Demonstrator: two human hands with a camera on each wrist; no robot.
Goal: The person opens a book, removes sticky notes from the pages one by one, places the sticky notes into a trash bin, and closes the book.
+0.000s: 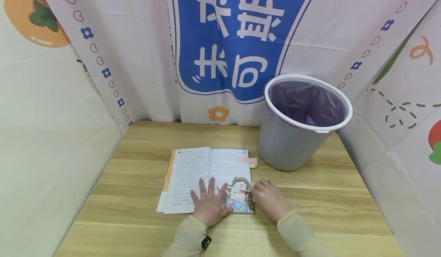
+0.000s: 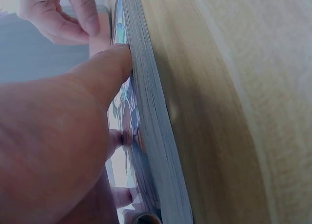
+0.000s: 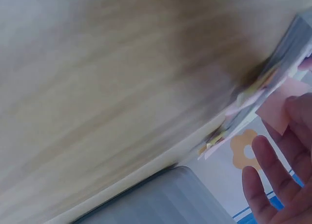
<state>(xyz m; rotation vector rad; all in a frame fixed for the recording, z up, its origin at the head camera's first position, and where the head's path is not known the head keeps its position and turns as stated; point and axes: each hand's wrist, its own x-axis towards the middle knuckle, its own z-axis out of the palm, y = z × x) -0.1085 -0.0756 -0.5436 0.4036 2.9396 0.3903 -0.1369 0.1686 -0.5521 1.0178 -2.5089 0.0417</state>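
The left hand (image 1: 208, 205), fingers straight, is pressing flat on the open white paperback book (image 1: 206, 180) at lower centre on the wooden desk (image 1: 327, 211). The right hand (image 1: 268, 198) is pinching a pink paper sticky tab (image 1: 246, 191) at the page edge; peeling slowly while pressing should spare the page.

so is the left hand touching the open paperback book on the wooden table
Touching: in the head view the left hand lies flat, fingers spread, on the open paperback book.

Left hand (image 2: 53, 151) presses flat on the open book (image 2: 151, 136), thumb at its edge.
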